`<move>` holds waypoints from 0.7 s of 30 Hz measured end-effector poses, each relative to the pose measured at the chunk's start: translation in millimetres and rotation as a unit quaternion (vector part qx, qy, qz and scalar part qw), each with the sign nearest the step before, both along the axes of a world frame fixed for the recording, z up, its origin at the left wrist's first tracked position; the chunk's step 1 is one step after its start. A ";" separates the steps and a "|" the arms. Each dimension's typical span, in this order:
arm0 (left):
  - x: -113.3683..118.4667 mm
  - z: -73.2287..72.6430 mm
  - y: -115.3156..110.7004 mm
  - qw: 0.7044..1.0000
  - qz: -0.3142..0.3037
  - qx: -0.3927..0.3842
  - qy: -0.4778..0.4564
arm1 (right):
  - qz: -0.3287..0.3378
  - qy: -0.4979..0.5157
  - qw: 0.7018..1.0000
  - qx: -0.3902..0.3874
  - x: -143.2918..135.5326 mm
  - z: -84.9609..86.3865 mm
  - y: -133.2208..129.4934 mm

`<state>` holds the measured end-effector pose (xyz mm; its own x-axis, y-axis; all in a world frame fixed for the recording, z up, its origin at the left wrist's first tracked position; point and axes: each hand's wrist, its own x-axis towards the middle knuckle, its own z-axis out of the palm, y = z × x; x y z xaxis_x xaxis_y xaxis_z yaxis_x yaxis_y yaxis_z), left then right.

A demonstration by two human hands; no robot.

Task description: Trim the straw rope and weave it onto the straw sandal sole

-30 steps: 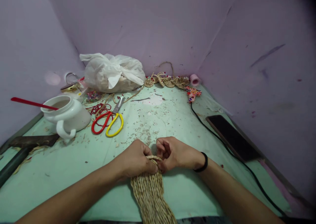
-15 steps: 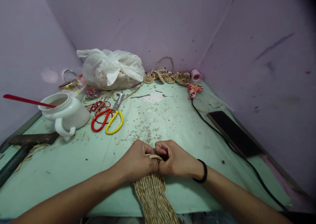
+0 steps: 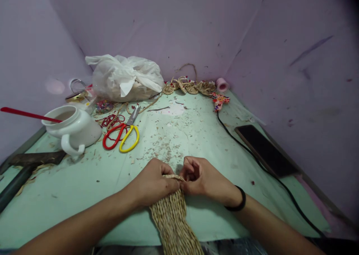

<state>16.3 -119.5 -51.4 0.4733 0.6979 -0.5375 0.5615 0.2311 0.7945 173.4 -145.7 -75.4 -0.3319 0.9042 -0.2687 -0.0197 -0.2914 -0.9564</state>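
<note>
A braided straw strip (image 3: pixel 175 223) runs from the table's front edge up to both hands. My left hand (image 3: pixel 157 182) is closed on its upper left end, thumb on top. At the strip's upper right corner, my right hand (image 3: pixel 200 178) has its thumb and fingers pinched on the edge; its other fingers are curled. A black band circles the right wrist. Red-and-yellow scissors (image 3: pixel 129 131) lie beyond the left hand, with small straw scraps scattered on the green cover.
At the left stand a white pot (image 3: pixel 81 129) with a red stick and a hammer (image 3: pixel 36 159). Behind are a white plastic bag (image 3: pixel 126 79) and woven pieces (image 3: pixel 190 86). A phone (image 3: pixel 266 150) and black cable (image 3: pixel 252 154) lie right.
My right hand has shifted slightly right and turned, with its fingers a little looser. The left hand keeps its grip on the strip, nearly in place.
</note>
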 end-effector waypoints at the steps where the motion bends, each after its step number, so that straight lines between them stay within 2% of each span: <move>1: 0.9 0.9 -1.1 1.000 0.000 0.003 0.009 | -0.006 0.002 1.000 -0.010 0.0 0.5 -0.6; 4: 5.0 3.1 -6.1 1.000 0.023 -0.013 0.016 | -0.030 0.000 0.999 -0.031 -0.6 1.0 -4.0; 7: 9.6 3.6 -11.6 0.998 0.054 -0.026 0.008 | -0.056 -0.023 0.998 -0.011 -3.0 -0.9 -10.7; 11: 13.8 1.7 -15.7 0.999 0.051 0.000 0.002 | -0.107 -0.050 0.993 0.031 -10.8 -2.3 -22.2; 15: 14.5 1.2 -15.4 0.998 0.057 0.011 -0.030 | -0.146 -0.052 0.987 0.033 -16.4 0.2 -28.4; 21: 13.2 4.0 -11.0 0.989 0.103 -0.081 -0.069 | -0.106 0.017 0.994 0.021 -10.6 -1.8 -28.2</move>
<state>29.6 -130.5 -47.3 0.4079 0.6966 -0.5902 0.3777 0.4598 0.8037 162.8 -173.9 -77.2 -0.1401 0.9653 -0.2205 -0.1084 -0.2363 -0.9656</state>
